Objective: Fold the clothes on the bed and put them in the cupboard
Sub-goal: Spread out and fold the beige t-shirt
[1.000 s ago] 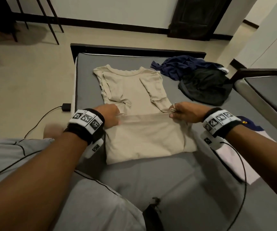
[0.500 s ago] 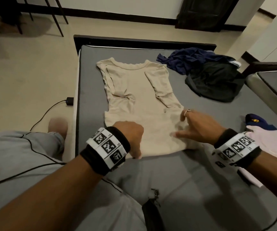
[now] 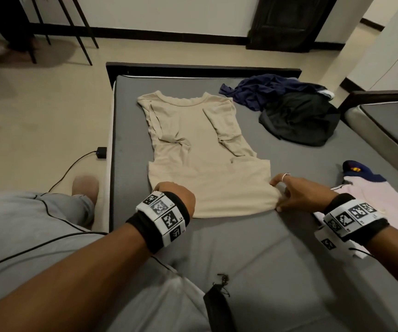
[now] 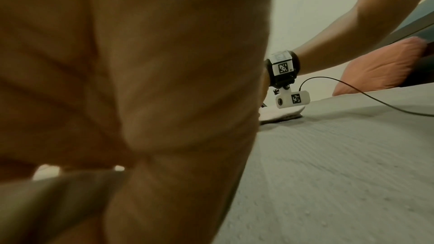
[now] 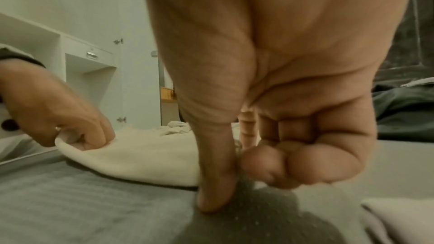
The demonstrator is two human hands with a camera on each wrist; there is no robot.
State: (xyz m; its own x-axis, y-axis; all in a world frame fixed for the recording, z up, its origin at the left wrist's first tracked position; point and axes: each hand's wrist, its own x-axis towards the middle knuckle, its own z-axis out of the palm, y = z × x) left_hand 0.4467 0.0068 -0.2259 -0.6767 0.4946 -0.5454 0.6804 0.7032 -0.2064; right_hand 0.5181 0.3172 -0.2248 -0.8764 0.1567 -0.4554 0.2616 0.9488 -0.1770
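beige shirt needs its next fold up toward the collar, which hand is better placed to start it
Neither alone, probably: the left hand pinches the near left corner of the beige shirt and the right hand grips the near right corner, so both can lift together.

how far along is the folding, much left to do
Early. The beige shirt has its sleeves folded in and its bottom turned up once; the left hand and right hand both grip that folded edge. The navy garment and black garment lie crumpled on the bed. Nothing has gone to the cupboard yet, as far as visible.
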